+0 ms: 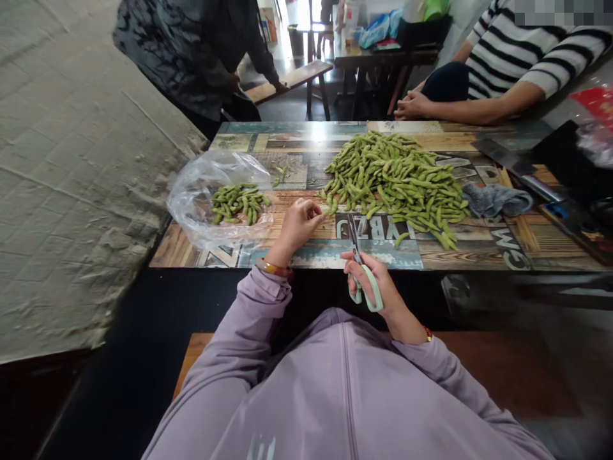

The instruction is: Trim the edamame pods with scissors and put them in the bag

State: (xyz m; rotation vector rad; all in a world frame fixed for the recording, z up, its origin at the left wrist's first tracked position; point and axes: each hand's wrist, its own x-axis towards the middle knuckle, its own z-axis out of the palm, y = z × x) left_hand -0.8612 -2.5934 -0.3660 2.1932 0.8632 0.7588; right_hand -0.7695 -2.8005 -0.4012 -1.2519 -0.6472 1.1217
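My left hand [297,225] reaches over the table edge and pinches a green bean pod [328,208] at the near edge of a big pile of pods [397,176]. My right hand [376,281] grips pale green-handled scissors [359,265], blades pointing away toward the pile. A clear plastic bag [211,198] on the left holds a small heap of pods [239,203].
The patterned wooden table [454,252] carries a grey cloth [495,199] at the right of the pile and dark items at the far right. A person in a striped top rests a hand [414,105] on the far edge. Another person in dark clothing [191,51] stands at the far left.
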